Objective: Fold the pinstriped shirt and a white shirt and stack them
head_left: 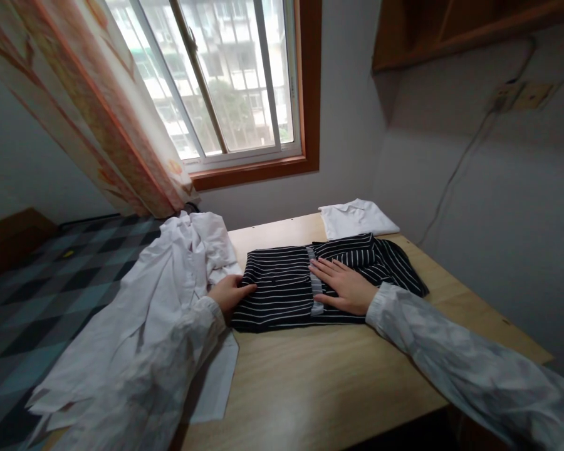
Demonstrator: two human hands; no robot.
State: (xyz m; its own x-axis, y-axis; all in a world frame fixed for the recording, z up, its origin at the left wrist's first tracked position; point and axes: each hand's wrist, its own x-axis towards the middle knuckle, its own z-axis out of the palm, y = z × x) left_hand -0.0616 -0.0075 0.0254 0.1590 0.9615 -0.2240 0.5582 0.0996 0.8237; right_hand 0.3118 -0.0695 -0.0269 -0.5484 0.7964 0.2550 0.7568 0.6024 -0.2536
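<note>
A black shirt with white stripes lies folded into a long flat bundle on the wooden table. Its left edge is in my left hand, thumb on top and the other fingers hidden beneath the cloth. Flat on the middle of the shirt rests my right hand, fingers stretched out and a little spread. Partly under those fingertips, a narrow grey strip runs across the shirt; I cannot tell what it is. The collar end points right.
Crumpled white clothing spills over the table's left side toward a checked bed. A folded white garment lies at the far right corner. Behind are a window and a curtain; a shelf hangs upper right.
</note>
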